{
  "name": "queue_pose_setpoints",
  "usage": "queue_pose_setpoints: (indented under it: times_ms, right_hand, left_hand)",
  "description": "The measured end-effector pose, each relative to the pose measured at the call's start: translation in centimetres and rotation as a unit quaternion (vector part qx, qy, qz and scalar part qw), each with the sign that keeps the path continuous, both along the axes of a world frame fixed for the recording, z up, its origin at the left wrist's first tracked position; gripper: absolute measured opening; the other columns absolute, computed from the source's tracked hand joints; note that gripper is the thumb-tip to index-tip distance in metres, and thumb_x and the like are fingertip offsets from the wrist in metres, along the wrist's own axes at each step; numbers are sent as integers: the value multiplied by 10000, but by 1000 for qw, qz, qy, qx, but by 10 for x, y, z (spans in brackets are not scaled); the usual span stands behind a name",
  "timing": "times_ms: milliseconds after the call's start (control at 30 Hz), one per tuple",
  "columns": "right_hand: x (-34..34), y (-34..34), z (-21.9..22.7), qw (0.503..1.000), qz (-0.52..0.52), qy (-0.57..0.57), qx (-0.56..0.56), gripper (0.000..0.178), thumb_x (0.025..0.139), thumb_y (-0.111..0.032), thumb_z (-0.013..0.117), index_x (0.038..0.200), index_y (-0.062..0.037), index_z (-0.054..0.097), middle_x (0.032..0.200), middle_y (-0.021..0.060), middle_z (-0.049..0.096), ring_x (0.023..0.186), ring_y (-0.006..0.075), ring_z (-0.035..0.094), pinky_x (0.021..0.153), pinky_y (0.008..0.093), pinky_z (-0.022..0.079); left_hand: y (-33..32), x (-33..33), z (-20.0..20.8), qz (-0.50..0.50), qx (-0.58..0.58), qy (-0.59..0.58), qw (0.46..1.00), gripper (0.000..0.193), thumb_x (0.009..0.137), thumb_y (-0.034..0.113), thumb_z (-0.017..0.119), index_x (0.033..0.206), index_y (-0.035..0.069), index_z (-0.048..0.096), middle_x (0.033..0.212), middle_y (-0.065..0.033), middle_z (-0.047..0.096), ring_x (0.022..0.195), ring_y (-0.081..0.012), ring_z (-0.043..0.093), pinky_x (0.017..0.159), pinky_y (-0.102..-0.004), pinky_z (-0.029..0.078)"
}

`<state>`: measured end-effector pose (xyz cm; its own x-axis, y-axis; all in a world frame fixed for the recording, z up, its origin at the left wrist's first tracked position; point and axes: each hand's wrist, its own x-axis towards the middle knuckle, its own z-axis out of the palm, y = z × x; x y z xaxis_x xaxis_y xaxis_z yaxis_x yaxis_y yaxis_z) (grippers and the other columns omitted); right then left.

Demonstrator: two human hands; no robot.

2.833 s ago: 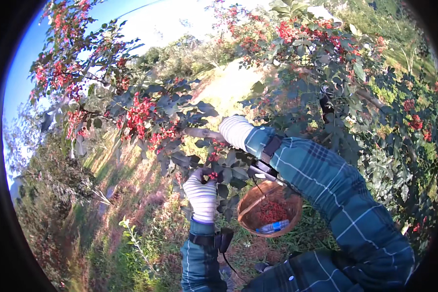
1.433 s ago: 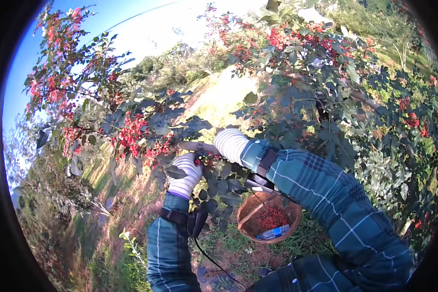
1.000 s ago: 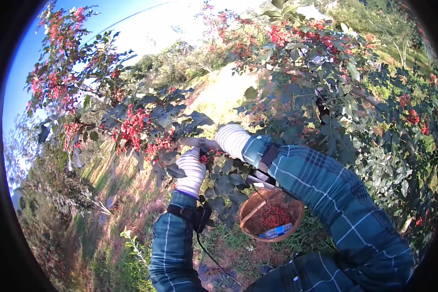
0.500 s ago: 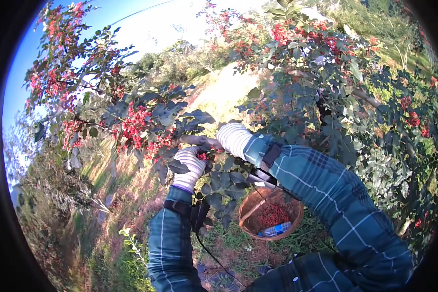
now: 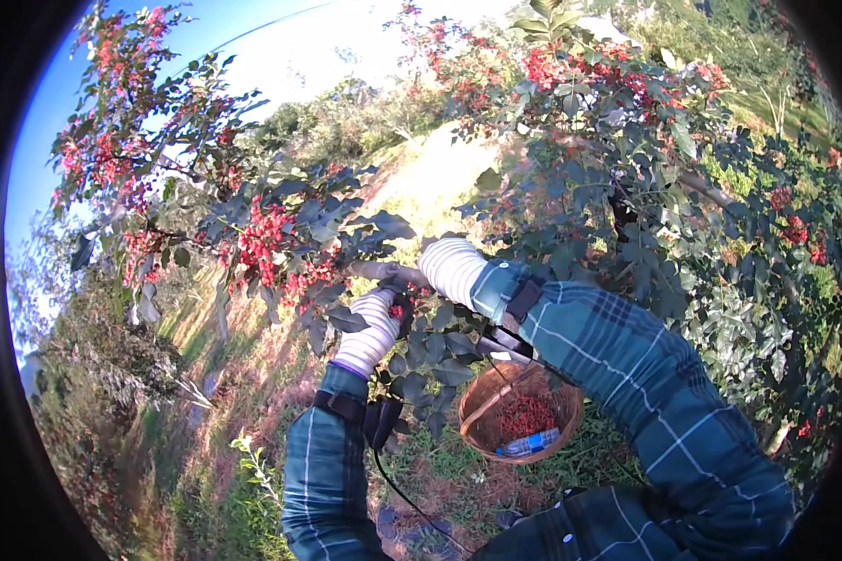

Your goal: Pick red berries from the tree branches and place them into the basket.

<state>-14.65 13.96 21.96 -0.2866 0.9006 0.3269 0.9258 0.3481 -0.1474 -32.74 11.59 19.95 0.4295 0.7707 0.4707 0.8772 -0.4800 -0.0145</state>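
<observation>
My left hand, in a white striped glove with dark fingers, is closed at a small cluster of red berries under a branch. Leaves and the hand itself cover part of its fingertips. My right hand, in a like glove, reaches in from the right and is closed round the grey-brown branch, just above the left hand; its fingers are partly hidden. Left of both hands, a larger bunch of red berries hangs among dark green leaves.
Below my right forearm, a round wicker basket holds loose red berries and a plastic bottle with a blue label. More berry-laden branches spread at right and upper left. A cable runs down from my left wrist.
My left hand has shifted slightly up and to the right, and more of the red cluster shows beside its fingers. My right hand stays nearly still.
</observation>
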Motion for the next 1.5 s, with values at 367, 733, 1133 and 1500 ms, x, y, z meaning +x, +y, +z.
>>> queue_pose_setpoints:
  times_ms: [367, 733, 1133, 1500]
  right_hand:
    - [10, -1, 1, 995, 52, -89, 14, 231, 577, -108, 784, 789, -37, 725, 769, 169, 689, 772, 316, 684, 673, 412, 542]
    - [42, -88, -5, 942, 113, 193, 251, 396, 743, -111, 678, 1113, -8, 579, 1008, 207, 587, 915, 365, 600, 776, 418, 493]
    - [62, -194, -89, 870, 301, 371, 120, 219, 803, -202, 696, 942, -34, 672, 886, 124, 615, 809, 314, 621, 676, 394, 492]
    - [86, -196, -121, 893, 270, 359, -4, 358, 796, -334, 683, 935, -4, 658, 852, 188, 612, 799, 358, 619, 687, 405, 479]
  left_hand:
    - [-103, -24, 21, -200, -300, -634, 684, 320, 893, 302, 643, 1063, 35, 594, 808, -17, 609, 546, -30, 473, 446, -180, 352]
    - [-180, 45, -50, -200, -265, -759, 560, 159, 872, 147, 648, 937, 33, 558, 650, -22, 513, 458, -78, 447, 377, -217, 329]
    - [-185, 65, -127, -166, -257, -752, 584, 215, 837, 194, 705, 841, 22, 577, 731, -54, 621, 586, -96, 564, 511, -244, 440]
    - [-189, 86, -158, -109, -183, -671, 710, 180, 787, 82, 760, 889, 40, 618, 660, -8, 601, 511, -58, 523, 443, -194, 406]
